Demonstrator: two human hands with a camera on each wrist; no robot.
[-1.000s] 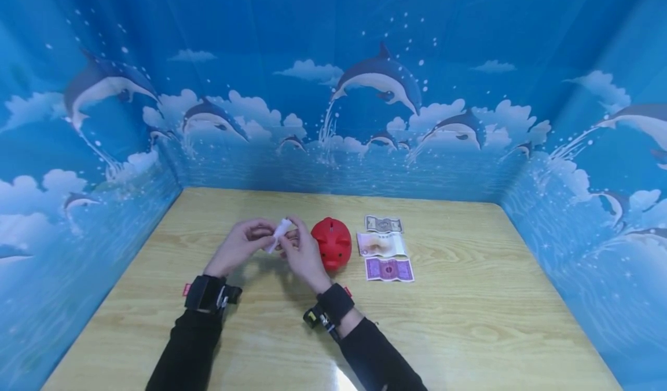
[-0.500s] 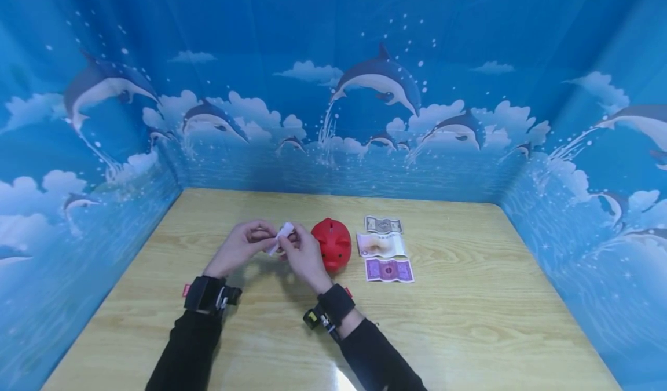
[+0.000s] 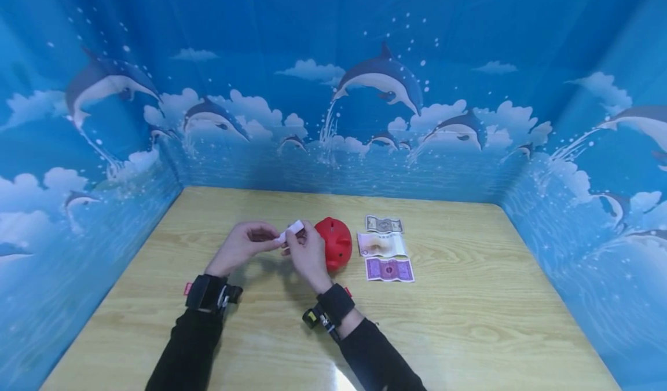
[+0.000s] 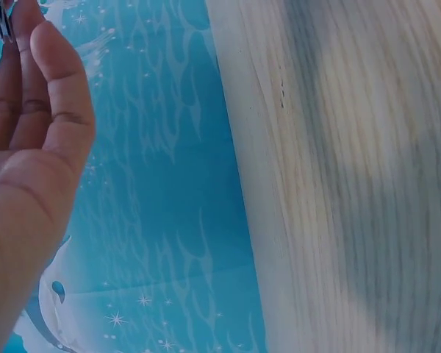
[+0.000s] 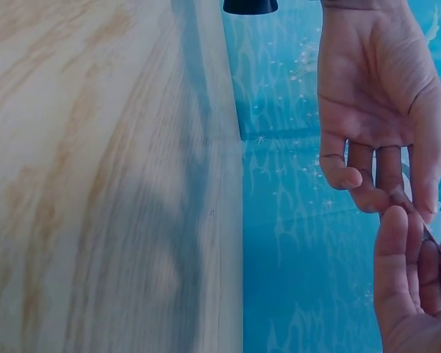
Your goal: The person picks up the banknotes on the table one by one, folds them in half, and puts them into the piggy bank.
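Note:
A small folded banknote (image 3: 293,230), pale and pinkish, is held up between both hands above the table. My left hand (image 3: 242,247) pinches its lower left end between thumb and fingers. At the other end, my right hand (image 3: 308,254) grips it with the thumb on the near side. In the right wrist view the folded note (image 5: 431,237) appears as a thin strip running from one hand's fingertips to the other's. Right beside the right hand stands a red piggy bank (image 3: 341,241), slot on top, its left side partly hidden by that hand.
Three banknotes lie flat in a column right of the piggy bank: a grey one (image 3: 384,225) at the back, a pale one (image 3: 383,245) in the middle, a purple one (image 3: 389,270) in front. A blue dolphin-print curtain (image 3: 333,165) encloses the wooden table (image 3: 469,298).
The folded banknote has turned to a flatter slant and shifted slightly right. My right fingers have moved a little right, overlapping the piggy bank more; the left hand has barely moved.

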